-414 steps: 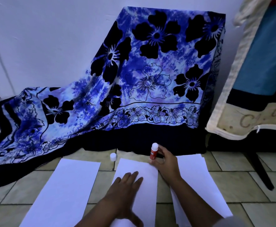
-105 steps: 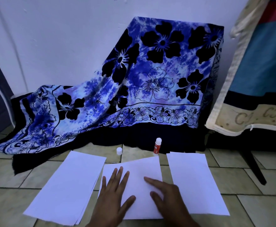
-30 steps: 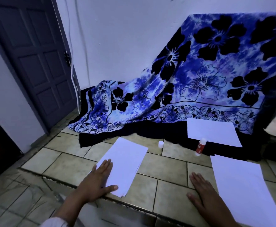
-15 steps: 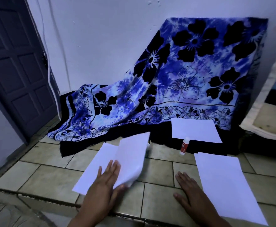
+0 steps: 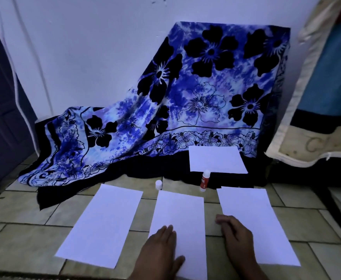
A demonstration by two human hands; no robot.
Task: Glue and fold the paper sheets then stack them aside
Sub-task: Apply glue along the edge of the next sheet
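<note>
Lying at lower centre, the white rectangular paper sheet is pressed by the flat left hand; the right hand, loosely bent, is empty. A skewed fold is risked if it slips during gluing.

A white left sheet, middle sheet and right sheet are lying flat side by side on the tiled floor, well apart. A smaller folded sheet is resting beyond them on the dark hem of the cloth. The uncapped red glue stick is standing upright just before it, and its white cap is sitting to the left.
</note>
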